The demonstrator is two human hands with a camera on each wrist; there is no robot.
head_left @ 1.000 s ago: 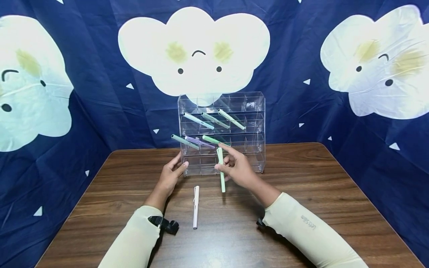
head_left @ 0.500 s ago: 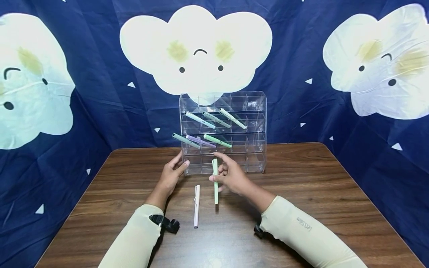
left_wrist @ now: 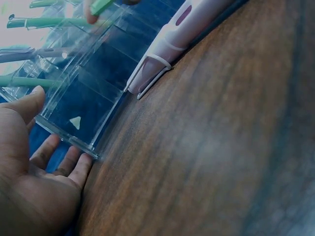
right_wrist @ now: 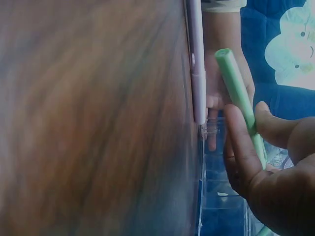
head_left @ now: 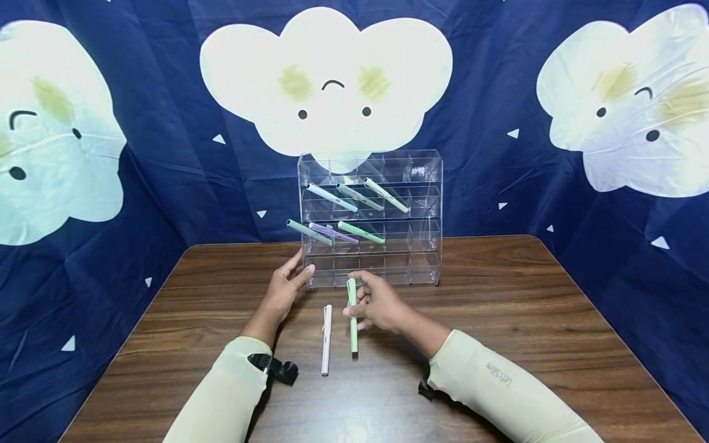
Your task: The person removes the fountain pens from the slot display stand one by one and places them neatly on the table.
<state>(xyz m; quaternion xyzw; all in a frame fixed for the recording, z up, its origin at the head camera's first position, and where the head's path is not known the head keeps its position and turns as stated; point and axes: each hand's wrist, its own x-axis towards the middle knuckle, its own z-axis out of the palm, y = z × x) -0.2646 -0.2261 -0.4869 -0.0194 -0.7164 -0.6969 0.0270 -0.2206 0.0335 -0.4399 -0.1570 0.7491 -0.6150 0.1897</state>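
Wooden and dark brown, the table (head_left: 498, 320) is showing a smooth grain under everything. Behind it a blue cloth (head_left: 166, 154) with white cloud faces is hanging as a soft, wrinkled wall.

At the far middle of the table a clear plastic rack (head_left: 421, 246) is standing upright, made of small square compartments in rows. Six thin pens are lying tilted in its left compartments, three in an upper row and three in the row below.

Both forearms are wearing pale cream sleeves and are reaching forward. The left hand (head_left: 285, 289) is resting against the rack's left lower corner, its fingers straight and relaxed, the thumb on the front edge, grasping nothing.

The right hand (head_left: 379, 301) is hanging just in front of the rack, fingers curled, and it is pinching the green pen (head_left: 352, 317) between thumb and fingers. This pen is long, round and matte, pointing toward the person, its near end close to the table.

Just left of it, a pale pink pen (head_left: 326, 339) with a clip is lying flat on the table.
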